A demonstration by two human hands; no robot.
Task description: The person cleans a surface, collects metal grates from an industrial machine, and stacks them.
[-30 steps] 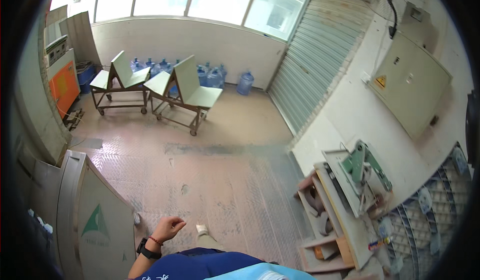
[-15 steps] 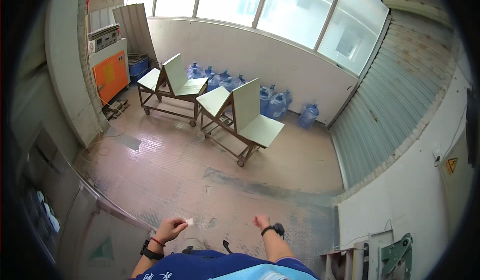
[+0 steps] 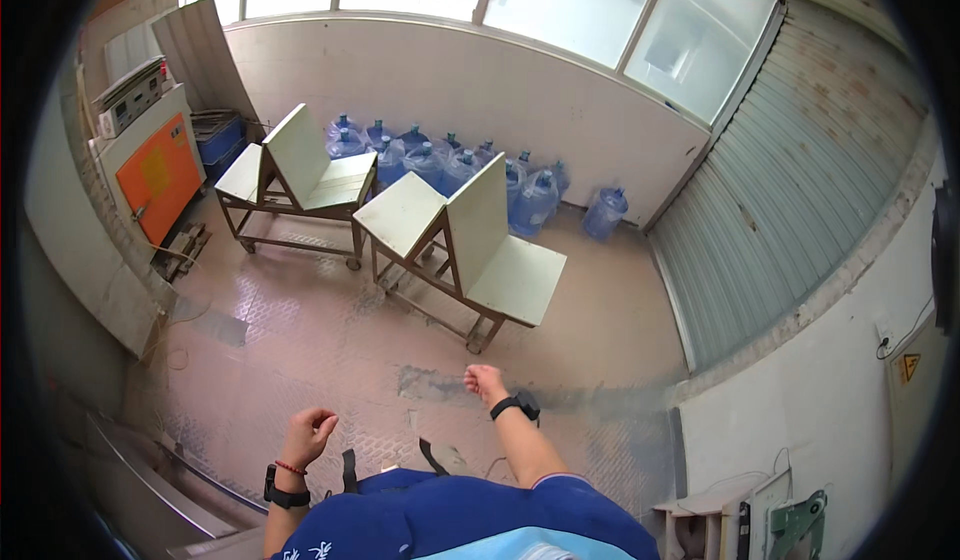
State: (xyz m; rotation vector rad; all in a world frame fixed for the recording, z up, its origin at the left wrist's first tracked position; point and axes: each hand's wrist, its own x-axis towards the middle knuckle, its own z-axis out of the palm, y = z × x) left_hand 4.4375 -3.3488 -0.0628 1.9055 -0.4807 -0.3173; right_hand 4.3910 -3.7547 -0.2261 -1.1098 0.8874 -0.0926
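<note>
My left hand (image 3: 308, 435) is raised low in the picture, its fingers curled and the thumb bent against them. What it holds, if anything, is hidden. A red bracelet and a black band circle that wrist. Farther forward, my right hand (image 3: 484, 382) is closed in a loose fist over the floor, with nothing showing from it and a black watch (image 3: 516, 406) on the wrist. Both hands are apart from any furniture. Nearest to the right hand stands a wheeled rack (image 3: 480, 237) with pale angled boards on a brown frame.
A second wheeled rack (image 3: 300, 165) stands behind to the left. Several blue water jugs (image 3: 535, 203) line the back wall. An orange-doored cabinet (image 3: 160, 178) is at left, a roller shutter (image 3: 780, 180) at right. A green metal device (image 3: 797, 527) sits at lower right.
I have moved forward, so the racks and jugs appear larger. My right hand has reached farther forward. A small pale patch seen beside the left fingertips no longer shows there.
</note>
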